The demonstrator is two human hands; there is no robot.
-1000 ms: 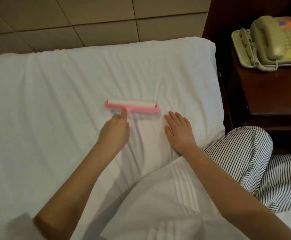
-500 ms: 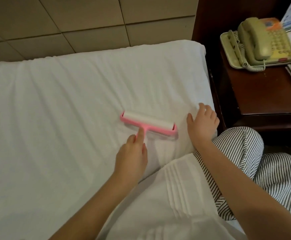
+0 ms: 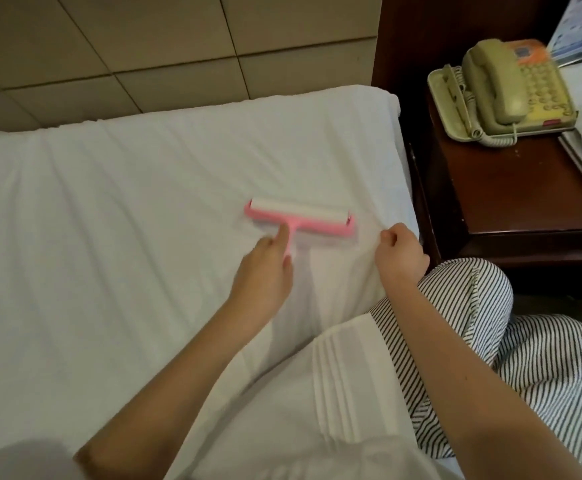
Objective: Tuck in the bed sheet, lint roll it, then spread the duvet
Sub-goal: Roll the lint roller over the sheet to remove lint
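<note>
The lint roller [image 3: 300, 221] has been shifted right across the bed sheet [image 3: 127, 220], so rolling is judged under way near the right edge. Its handle is gripped by the left hand [image 3: 265, 271], just nearer. A pinch of sheet is held by the closed right hand [image 3: 400, 251], which was lately flat.

We note the lint roller [image 3: 300, 221] lying on the bed sheet [image 3: 116, 209], near the bed's right edge. Right of the bed stands the nightstand [image 3: 511, 202]; the telephone [image 3: 501, 91] sits on its tabletop.
</note>
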